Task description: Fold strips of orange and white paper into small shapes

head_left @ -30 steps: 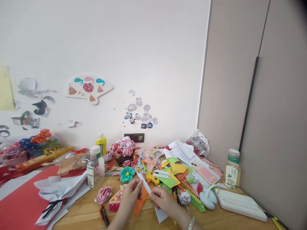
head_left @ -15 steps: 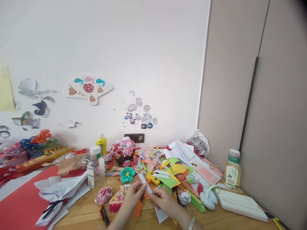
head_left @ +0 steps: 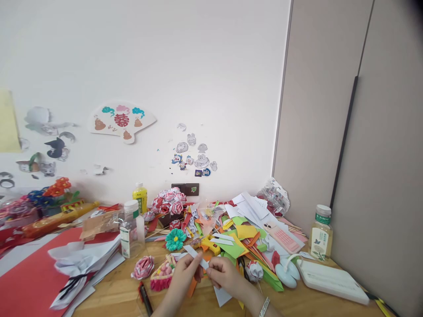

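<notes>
Evidently, on the head view, the piece in work is a narrow white paper strip (head_left: 191,252), pinched between both hands above the wooden table (head_left: 110,290). As observed from the room, the left hand (head_left: 187,269) grips it between thumb and fingers partway along, its free end projecting up and leftward; the right hand (head_left: 222,275) nips the lower end. The portion under the fingertips is hidden, so its folding cannot be verified.

Risks, in my judgement: uneven finger pressure could crease the strip askew; pulling the hands apart could tear it. If dropped, it could be mistaken for the loose white strips (head_left: 222,239) on the pile behind. The yellow glue gun (head_left: 213,247) lies close beyond the hands and could be knocked by a forward reach. The silver bracelet (head_left: 263,307) could snag paper.

Compared with a second earlier, the left hand sits slightly lower and nearer the right, the strip slants flatter leftward, and more of the pink-trimmed sweets basket (head_left: 161,283) shows. The right hand has barely shifted.
</notes>
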`<state>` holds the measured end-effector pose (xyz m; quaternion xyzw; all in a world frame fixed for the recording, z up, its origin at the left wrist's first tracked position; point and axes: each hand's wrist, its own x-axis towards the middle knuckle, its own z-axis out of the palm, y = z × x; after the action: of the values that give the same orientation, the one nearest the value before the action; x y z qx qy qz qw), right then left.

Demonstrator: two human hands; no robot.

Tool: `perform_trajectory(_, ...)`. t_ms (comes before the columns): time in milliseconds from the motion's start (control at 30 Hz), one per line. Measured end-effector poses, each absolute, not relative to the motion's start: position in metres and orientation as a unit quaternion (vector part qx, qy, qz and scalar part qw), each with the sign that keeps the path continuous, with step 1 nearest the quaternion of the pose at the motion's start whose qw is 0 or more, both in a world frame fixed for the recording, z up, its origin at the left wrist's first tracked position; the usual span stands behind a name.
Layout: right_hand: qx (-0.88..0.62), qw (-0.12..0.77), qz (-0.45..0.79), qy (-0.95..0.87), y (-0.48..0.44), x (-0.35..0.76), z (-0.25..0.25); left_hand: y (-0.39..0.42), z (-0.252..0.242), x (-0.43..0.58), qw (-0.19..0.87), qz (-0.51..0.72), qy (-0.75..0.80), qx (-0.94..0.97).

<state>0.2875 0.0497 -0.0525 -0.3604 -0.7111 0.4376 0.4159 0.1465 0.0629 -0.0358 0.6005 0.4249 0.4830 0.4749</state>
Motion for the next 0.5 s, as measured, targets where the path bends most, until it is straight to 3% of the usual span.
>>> perform_trajectory(500, -0.350, 0.416, 0.465, -0.699, 0.0484, 0.2874, -0.0518, 0.0636, -0.0303, 0.1375, 0.493, 0.541, 0.414, 0.541)
